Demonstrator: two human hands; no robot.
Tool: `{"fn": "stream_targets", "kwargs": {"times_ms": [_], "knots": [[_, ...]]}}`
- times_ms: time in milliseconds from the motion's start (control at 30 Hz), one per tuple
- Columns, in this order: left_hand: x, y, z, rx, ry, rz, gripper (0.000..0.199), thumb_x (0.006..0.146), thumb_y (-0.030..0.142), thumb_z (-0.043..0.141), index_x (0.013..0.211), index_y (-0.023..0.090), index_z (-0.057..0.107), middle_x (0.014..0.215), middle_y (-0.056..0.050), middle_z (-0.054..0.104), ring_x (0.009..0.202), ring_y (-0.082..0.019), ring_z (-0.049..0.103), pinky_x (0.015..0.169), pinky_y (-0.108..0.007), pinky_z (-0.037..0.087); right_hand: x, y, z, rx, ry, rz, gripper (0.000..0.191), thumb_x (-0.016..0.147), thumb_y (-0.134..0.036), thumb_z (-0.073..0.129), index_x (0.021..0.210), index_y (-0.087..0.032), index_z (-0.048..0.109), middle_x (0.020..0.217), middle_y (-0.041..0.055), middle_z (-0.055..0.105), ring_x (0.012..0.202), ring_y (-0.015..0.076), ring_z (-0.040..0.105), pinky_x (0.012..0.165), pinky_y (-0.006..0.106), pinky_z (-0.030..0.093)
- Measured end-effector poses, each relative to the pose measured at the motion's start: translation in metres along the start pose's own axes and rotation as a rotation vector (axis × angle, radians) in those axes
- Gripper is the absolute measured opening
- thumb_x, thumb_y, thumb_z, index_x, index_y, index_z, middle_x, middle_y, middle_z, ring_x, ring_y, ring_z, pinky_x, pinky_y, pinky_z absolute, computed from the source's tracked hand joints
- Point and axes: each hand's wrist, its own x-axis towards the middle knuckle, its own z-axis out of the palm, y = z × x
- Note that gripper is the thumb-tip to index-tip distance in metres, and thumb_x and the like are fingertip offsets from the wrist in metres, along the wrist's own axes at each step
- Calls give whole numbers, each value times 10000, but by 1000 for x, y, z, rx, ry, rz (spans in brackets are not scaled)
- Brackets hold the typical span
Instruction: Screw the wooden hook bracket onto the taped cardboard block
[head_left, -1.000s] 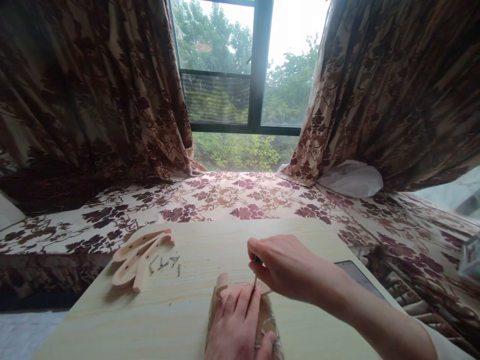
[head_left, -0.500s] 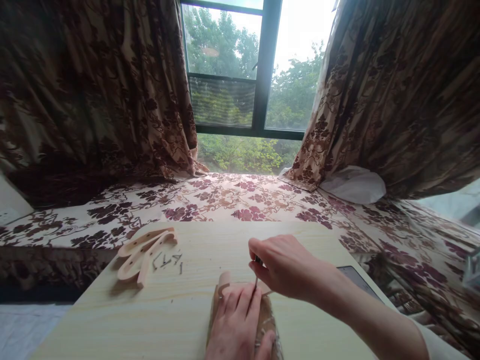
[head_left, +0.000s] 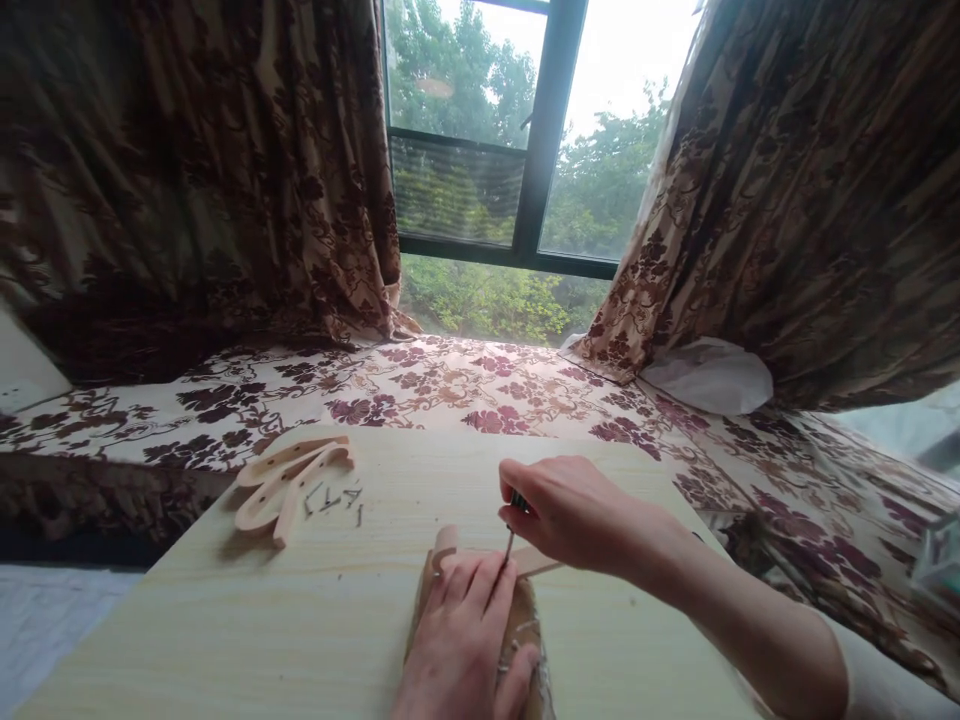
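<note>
My right hand (head_left: 555, 505) is closed round the dark handle of a screwdriver (head_left: 509, 545), whose thin shaft points down beside my left fingertips. Fingers spread, my left hand (head_left: 469, 625) presses on a light wooden piece (head_left: 445, 545) that lies across a brown block-like object (head_left: 531, 635). That object's surface looks rough, with pale bits on it; my left hand covers much of it. One end of the wooden piece sticks out to the right, under my right hand. The screwdriver's tip is hidden at my left fingers.
Curved wooden pieces with holes (head_left: 289, 485) lie at the table's back left, several screws (head_left: 330, 498) beside them. Behind the pale table (head_left: 247, 620) is a ledge with floral cloth (head_left: 442, 385). A white bag (head_left: 709, 375) rests there at the right.
The view has shifted and tilted slightly. My right hand still grips the screwdriver, a little higher in the picture, and my left hand stays on the wooden piece.
</note>
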Motion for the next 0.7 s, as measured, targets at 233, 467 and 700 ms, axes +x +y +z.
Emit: {"fn": "stream_targets", "kwargs": {"times_ms": [233,467,700], "knots": [[3,-1,3,-29,50,24,526,763,394,609,1209,128,530,1150,-105,611,1039,-241,551,855,-374,485,-7,-6,3,34,36,67,86,874,-255,493,868,-181,536,751,46,704,610,157,606,508,287,213],[2,-10,2,27,57,81,549,770,428,602,1227,135,528,1156,-91,617,1047,-232,543,882,-353,467,-5,-8,2,32,38,56,68,873,-241,491,863,-181,522,754,47,702,619,164,626,493,295,200],[0,-6,4,48,50,59,562,751,415,609,1233,139,528,1162,-84,615,1051,-229,537,905,-353,466,-3,0,3,26,53,-12,81,864,-245,492,883,-179,535,761,48,706,636,164,626,498,282,207]]}}
